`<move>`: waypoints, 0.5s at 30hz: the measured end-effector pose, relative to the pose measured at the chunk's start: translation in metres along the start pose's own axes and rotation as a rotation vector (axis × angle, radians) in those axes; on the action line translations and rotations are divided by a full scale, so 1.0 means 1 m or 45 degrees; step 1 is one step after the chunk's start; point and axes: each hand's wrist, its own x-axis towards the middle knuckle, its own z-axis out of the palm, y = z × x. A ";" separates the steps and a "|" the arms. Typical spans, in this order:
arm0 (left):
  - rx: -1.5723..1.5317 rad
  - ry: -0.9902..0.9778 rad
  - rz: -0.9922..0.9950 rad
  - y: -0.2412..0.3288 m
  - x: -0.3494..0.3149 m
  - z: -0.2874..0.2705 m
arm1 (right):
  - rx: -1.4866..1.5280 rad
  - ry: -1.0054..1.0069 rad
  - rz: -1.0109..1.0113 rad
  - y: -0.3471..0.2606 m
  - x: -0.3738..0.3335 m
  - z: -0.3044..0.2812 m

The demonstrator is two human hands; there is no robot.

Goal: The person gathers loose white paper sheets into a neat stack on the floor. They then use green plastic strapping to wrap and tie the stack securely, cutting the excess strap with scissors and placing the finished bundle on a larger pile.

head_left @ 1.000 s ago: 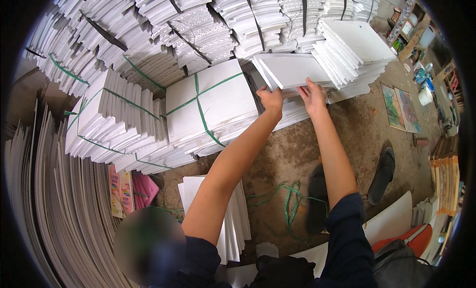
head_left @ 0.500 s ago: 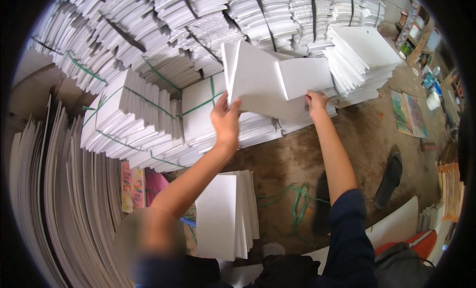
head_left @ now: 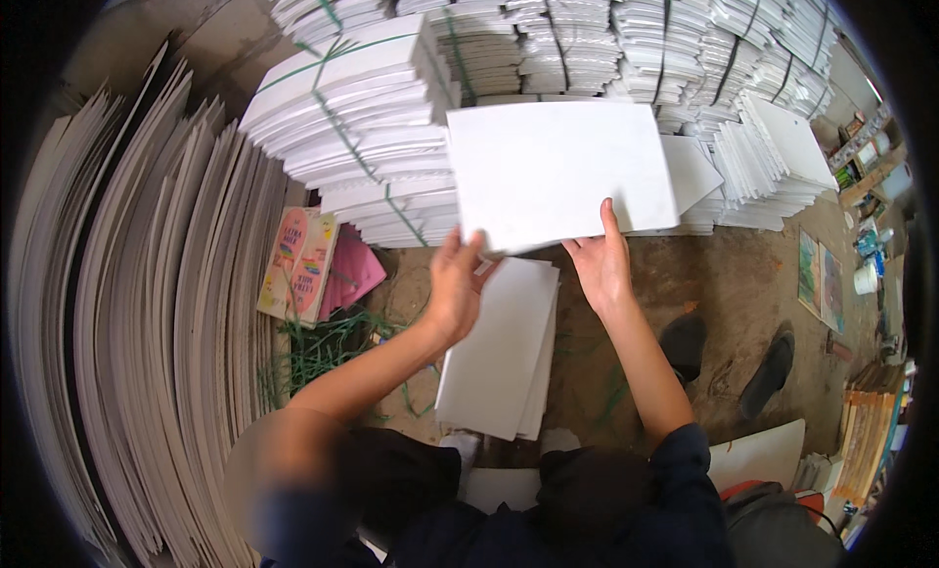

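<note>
Right hand, thumb on top, is clamped on the near edge of a white board held ahead and leftward, long axis crosswise, its near left corner met by the left hand, whose grip cannot be told.

Room: workshop or storeroom
Stock: tall stack of white rectangular sheets tied with green twine
Behind stack: black-strapped white bundles
Left of stack: tall grey sheets on edge
Far right of stack: cluttered wooden shelving
Floor, right of stack: stained, brown
</note>
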 end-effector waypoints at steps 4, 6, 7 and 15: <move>0.338 -0.481 -0.204 0.005 -0.020 -0.031 | -0.277 0.055 -0.256 0.012 0.000 -0.003; 0.503 -0.757 -0.210 0.019 -0.011 -0.077 | -0.389 0.110 -0.168 0.006 -0.011 -0.008; 0.462 -0.661 -0.168 0.024 -0.008 -0.101 | -0.458 0.105 -0.087 0.000 -0.020 -0.006; 0.686 -0.368 -0.312 -0.022 -0.015 -0.160 | -1.136 -0.042 0.371 0.046 -0.083 -0.048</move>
